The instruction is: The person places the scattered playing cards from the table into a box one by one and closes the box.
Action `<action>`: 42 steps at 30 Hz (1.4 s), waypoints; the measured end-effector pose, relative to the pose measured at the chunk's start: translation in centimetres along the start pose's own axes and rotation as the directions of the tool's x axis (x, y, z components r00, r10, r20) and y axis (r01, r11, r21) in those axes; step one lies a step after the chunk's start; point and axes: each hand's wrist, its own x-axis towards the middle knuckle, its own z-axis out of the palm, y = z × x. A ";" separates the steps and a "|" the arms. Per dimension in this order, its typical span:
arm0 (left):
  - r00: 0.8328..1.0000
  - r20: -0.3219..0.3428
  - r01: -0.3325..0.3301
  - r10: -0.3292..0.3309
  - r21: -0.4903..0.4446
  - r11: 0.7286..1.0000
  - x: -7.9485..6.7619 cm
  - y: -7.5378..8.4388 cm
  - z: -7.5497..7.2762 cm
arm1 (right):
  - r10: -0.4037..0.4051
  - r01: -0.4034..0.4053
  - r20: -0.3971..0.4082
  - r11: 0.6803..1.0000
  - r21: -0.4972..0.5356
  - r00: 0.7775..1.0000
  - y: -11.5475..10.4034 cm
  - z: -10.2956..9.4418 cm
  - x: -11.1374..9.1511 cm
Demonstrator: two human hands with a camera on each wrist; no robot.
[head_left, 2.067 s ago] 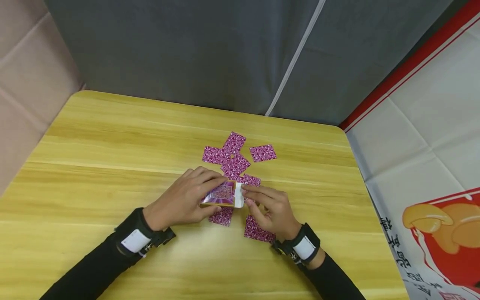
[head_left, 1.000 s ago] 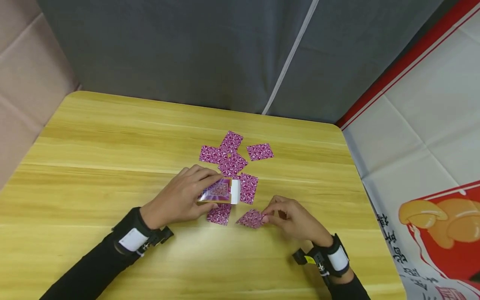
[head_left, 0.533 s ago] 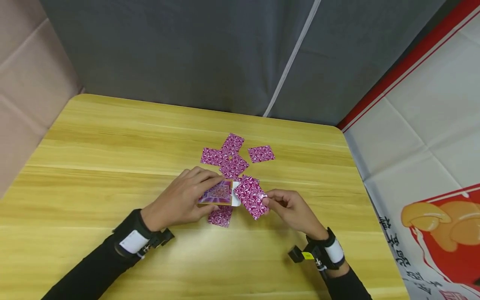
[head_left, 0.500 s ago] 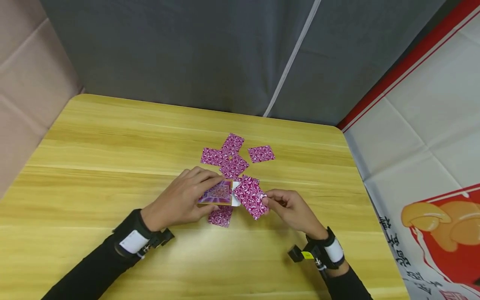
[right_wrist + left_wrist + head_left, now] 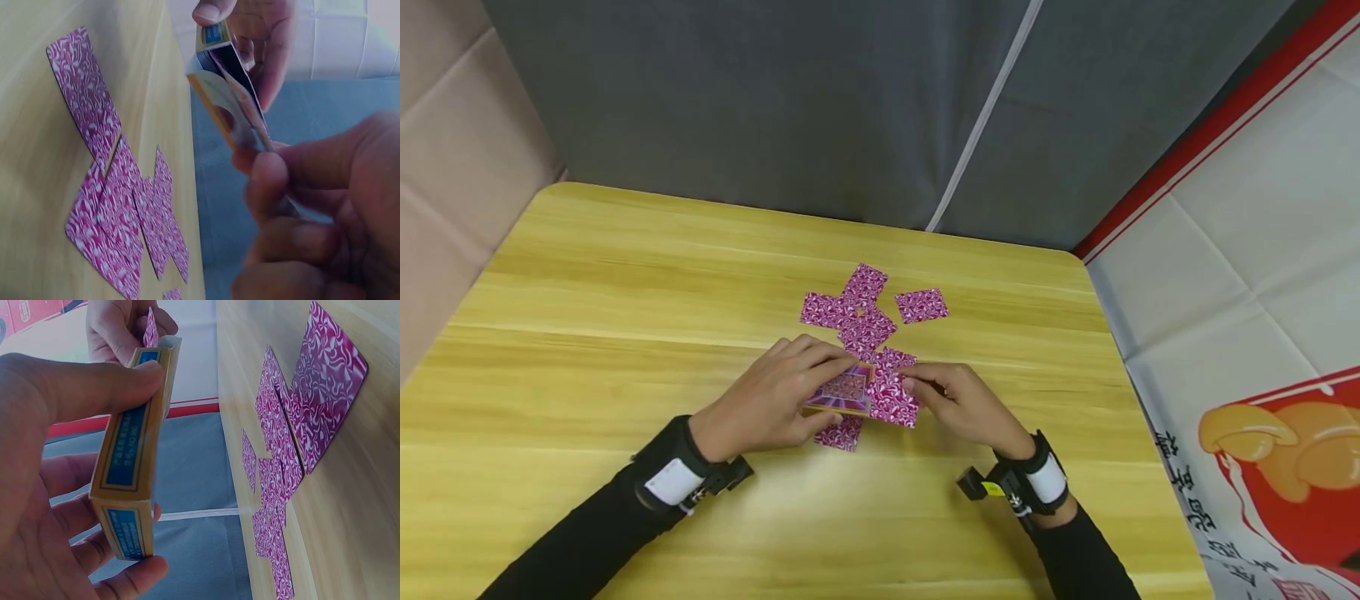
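Note:
My left hand [image 5: 822, 385] grips a small purple and gold card box [image 5: 848, 388] just above the wooden table [image 5: 625, 292], thumb on one long edge and fingers on the other. In the left wrist view the box [image 5: 134, 456] shows its blue-labelled side. My right hand [image 5: 917, 392] pinches a magenta patterned card [image 5: 891, 402] and holds its edge at the box's open right end. In the right wrist view the card [image 5: 247, 109] meets the box mouth [image 5: 215, 59]. How far in the card sits is hidden.
Several loose magenta cards [image 5: 865, 312] lie face down beyond the hands, one apart [image 5: 922, 306] and one under the box [image 5: 841, 433]. A grey curtain [image 5: 775, 100] with a white cord [image 5: 985, 117] backs the table. A printed sheet [image 5: 1240, 292] hangs off the right edge.
My right hand left the box flap, picked a card off the table near the front, and carried it up and left to the box's open end. The left hand kept holding the box.

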 end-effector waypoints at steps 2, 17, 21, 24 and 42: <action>1.000 0.002 0.005 -0.005 0.002 1.000 0.0 0.0 0.0 | 0.042 -0.042 -0.028 0.999 0.013 0.999 -0.6 0.2 0.2; 1.000 -0.031 0.002 -0.002 0.005 1.000 -0.1 -0.3 0.0 | 0.180 -0.134 -0.154 0.953 0.271 0.972 1.2 1.8 0.3; 1.000 -0.028 0.002 -0.002 -0.001 1.000 -0.1 -0.3 0.0 | 0.161 -0.106 -0.144 0.938 0.329 0.976 0.7 1.8 0.3; 1.000 -0.013 0.010 -0.010 -0.002 1.000 0.0 -0.3 0.0 | 0.148 -0.091 -0.152 0.939 0.332 0.977 -0.5 1.6 0.5; 0.999 0.005 0.039 -0.039 -0.002 0.999 0.1 -0.1 0.1 | -0.520 0.443 -0.401 0.853 -0.274 0.754 1.0 3.3 1.0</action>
